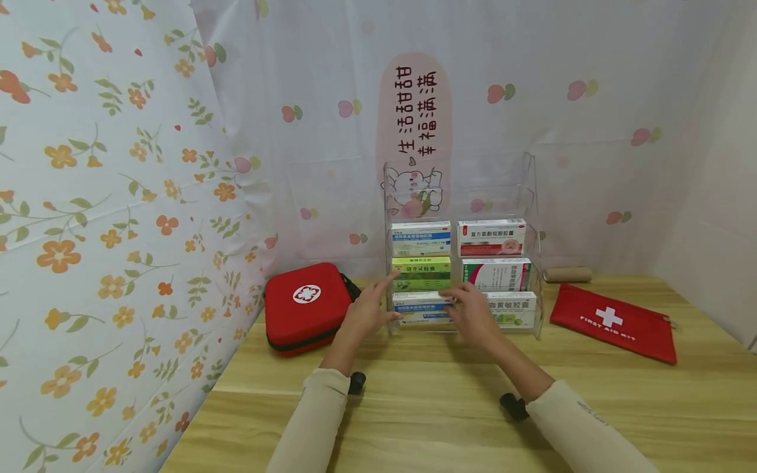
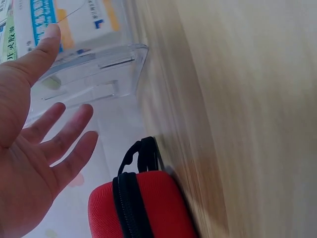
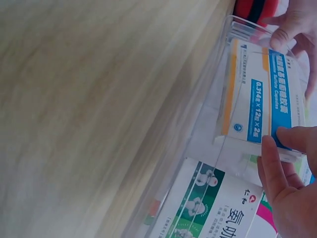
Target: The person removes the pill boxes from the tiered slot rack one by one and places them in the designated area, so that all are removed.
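Note:
A white-and-blue medicine box (image 1: 421, 309) stands in the bottom left slot of a clear acrylic rack (image 1: 387, 217). My right hand (image 1: 473, 315) has its fingertips on the right end of this box; in the right wrist view two fingertips (image 3: 280, 133) lie on its printed face. My left hand (image 1: 365, 312) is at the box's left end with spread fingers, holding nothing. In the left wrist view its thumb (image 2: 51, 33) overlaps the box face. Beside my right hand, a white-and-green medicine box (image 1: 511, 309) sits in the bottom right slot, partly hidden by the hand.
The upper rows hold a green box (image 1: 421, 272), a magenta-and-white box (image 1: 495, 274), a blue-and-white box (image 1: 420, 238) and a red-and-white box (image 1: 491, 238). A red hard case (image 1: 307, 305) stands left of the rack. Right lie a red first aid pouch (image 1: 615, 322) and a brown roll (image 1: 568, 274).

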A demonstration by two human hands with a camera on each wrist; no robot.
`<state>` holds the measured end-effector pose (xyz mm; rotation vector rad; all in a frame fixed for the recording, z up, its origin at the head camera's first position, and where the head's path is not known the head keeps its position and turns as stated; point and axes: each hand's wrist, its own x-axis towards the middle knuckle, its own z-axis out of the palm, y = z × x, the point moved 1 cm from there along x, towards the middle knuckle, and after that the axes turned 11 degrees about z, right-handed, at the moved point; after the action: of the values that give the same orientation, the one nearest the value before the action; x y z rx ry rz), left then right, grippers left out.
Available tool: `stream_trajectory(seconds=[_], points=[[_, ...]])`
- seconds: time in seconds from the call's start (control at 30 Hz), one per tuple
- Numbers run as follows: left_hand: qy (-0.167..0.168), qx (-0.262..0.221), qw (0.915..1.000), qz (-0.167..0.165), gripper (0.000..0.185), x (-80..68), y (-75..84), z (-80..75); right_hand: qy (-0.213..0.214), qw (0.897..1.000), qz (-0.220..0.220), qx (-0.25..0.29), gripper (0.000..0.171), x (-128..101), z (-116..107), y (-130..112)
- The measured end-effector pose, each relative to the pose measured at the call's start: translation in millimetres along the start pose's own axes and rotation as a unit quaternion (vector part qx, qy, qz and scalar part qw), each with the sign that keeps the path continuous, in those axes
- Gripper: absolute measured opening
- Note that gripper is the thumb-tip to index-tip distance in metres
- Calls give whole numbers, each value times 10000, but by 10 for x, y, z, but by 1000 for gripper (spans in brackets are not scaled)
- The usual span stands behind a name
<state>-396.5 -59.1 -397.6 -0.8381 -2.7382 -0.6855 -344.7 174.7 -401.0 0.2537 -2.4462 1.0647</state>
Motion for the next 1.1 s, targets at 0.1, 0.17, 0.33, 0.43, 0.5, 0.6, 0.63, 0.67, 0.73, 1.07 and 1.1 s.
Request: stream_trajectory(seconds=[0.1, 0.17, 0.33, 0.43, 0.5, 0.6, 0.63, 0.67, 0.73, 1.07, 1.1], points=[[-14, 22, 10000, 73, 100, 3, -4, 2, 205, 9997, -19, 87, 29, -2, -49, -9], [-19, 38, 9999, 117, 99, 6, -8, 9, 379, 9991, -64, 156, 29, -4, -88, -19], [-22, -8, 9999, 101, 98, 16, -11, 15, 647, 9975, -218, 198, 29, -10, -172, -37], [-31, 7, 10000, 57, 99, 19, -15, 7, 710, 9969, -280, 206, 29, -16, -213, -43], [-32, 3, 10000, 16, 99, 21, -25, 1, 724, 9967, -287, 223, 29, -24, -234, -46], [-54, -8, 10000, -42, 100, 19, -43, -6, 754, 9967, -238, 201, 29, -41, -269, -54], [-66, -17, 10000, -59, 100, 21, -48, -6, 774, 9966, -225, 195, 29, -47, -281, -56], [-76, -23, 10000, -58, 100, 21, -52, -10, 799, 9964, -217, 178, 29, -53, -294, -55], [-90, -43, 9999, -54, 100, 22, -57, -12, 853, 9960, -189, 181, 28, -67, -326, -55], [-133, -157, 9998, -77, 100, 39, -55, 13, 790, 9966, -110, 206, 29, -213, -494, -52], [-139, -148, 9998, -80, 100, 41, -53, 14, 762, 9969, -95, 197, 30, -230, -507, -50]])
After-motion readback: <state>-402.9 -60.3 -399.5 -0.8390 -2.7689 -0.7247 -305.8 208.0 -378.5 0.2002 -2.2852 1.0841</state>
